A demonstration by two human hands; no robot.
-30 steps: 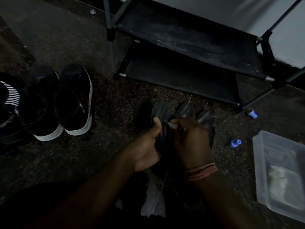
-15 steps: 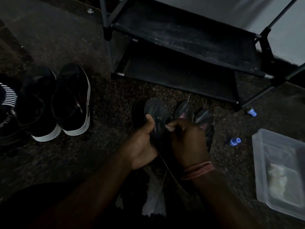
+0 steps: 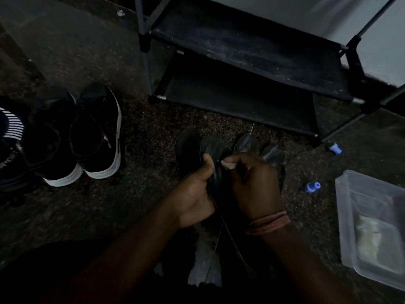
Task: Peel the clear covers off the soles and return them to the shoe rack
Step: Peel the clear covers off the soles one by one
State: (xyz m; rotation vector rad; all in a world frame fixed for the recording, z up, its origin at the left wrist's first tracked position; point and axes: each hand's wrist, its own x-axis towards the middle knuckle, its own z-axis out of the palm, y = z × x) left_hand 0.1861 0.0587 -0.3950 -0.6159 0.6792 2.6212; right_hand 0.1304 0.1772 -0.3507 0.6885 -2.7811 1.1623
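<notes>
hands: left [image 3: 195, 194] grips sole [image 3: 213, 150], right [image 3: 254, 185] pinches cover | sneakers [image 3: 96, 132] left | tub [image 3: 372, 227] right

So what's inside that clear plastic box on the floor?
Through the clear plastic box, something pale and crumpled lies on the bottom, maybe paper or cloth. It's too dim and blurred to tell what it is, and the box's right part runs out of view.

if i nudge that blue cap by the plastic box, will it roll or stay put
The blue cap looks likely to roll: it seems round and lies on its side on the floor. It is probably light, being small plastic, so a slight nudge should move it. The floor looks coarse and speckled, which may stop it soon, short of the plastic box.
</notes>
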